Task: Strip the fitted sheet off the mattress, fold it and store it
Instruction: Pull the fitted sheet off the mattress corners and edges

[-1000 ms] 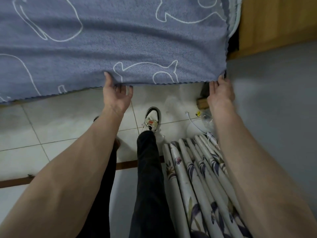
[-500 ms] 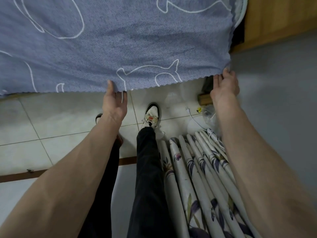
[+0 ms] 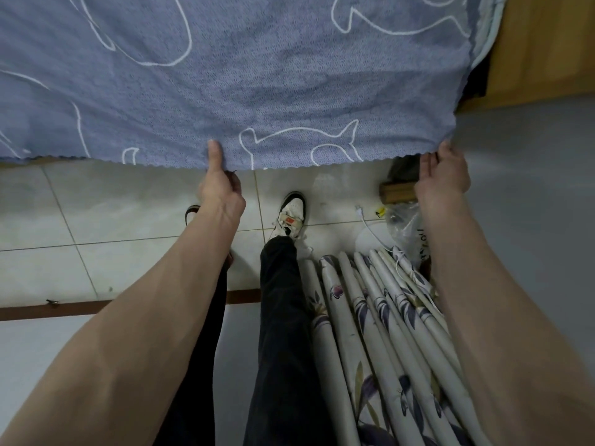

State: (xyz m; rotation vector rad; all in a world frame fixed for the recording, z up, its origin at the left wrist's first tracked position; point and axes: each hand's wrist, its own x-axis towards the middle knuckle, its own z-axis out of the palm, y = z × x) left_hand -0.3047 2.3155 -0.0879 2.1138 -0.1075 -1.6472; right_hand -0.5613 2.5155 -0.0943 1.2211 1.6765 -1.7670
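Sheet (image 3: pixel 257 91), blue with white outline print, fills the upper frame, lower scalloped edge held up above the tiled floor (image 3: pixel 96 220). Rolled floral tubes (image 3: pixel 370 317) lie lower right. Left hand (image 3: pixel 220 185) pinches the hem, thumb on top. Right hand (image 3: pixel 442 175) grips the hem's right corner.

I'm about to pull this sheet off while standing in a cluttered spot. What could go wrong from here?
1. The rolls of paper and white cable lie right beside the shoe; stepping back could mean a trip.
2. The left hand only pinches the sheet at its hem, so it may slip under a hard tug.
3. The sheet's corner by the right hand might snag on the wooden block below it.
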